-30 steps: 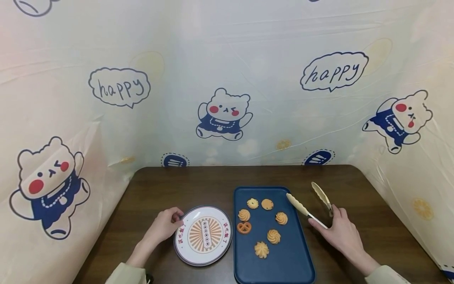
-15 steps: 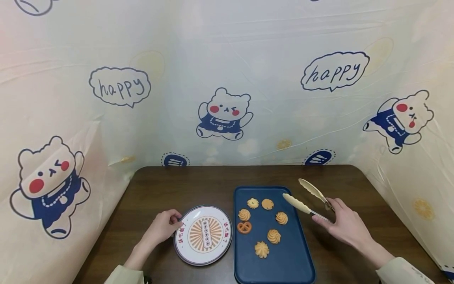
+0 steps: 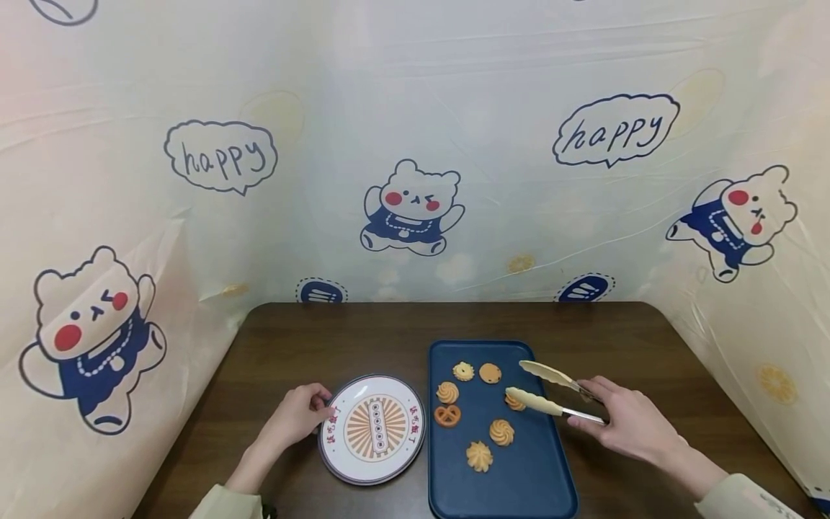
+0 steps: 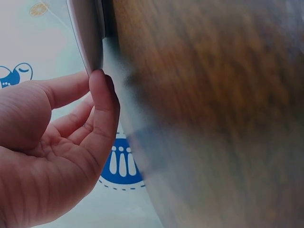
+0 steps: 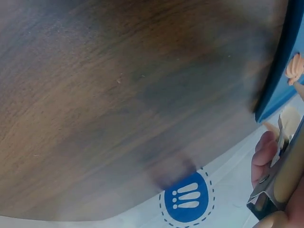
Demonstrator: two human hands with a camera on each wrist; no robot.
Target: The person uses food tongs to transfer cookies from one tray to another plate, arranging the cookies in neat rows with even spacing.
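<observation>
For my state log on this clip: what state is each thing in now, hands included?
Plate: face up, print showing
Tray: right way up, bearing baked pieces
Cookies: six on the tray, one partly hidden
Pretzel: looks whole, on the tray
Tongs: open, tips over the tray
Left hand: pinches the plate's rim
Right hand: holds the tongs

pretzel (image 3: 447,416) 1 | other biscuits (image 3: 480,457) 6 | tray (image 3: 502,497) 1 | tongs (image 3: 537,401) 1 pair | table (image 3: 363,339) 1 | plates (image 3: 372,429): count unclear

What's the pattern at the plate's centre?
Orange rays in a sunburst, on the white plate; it shows best in the head view.
</observation>
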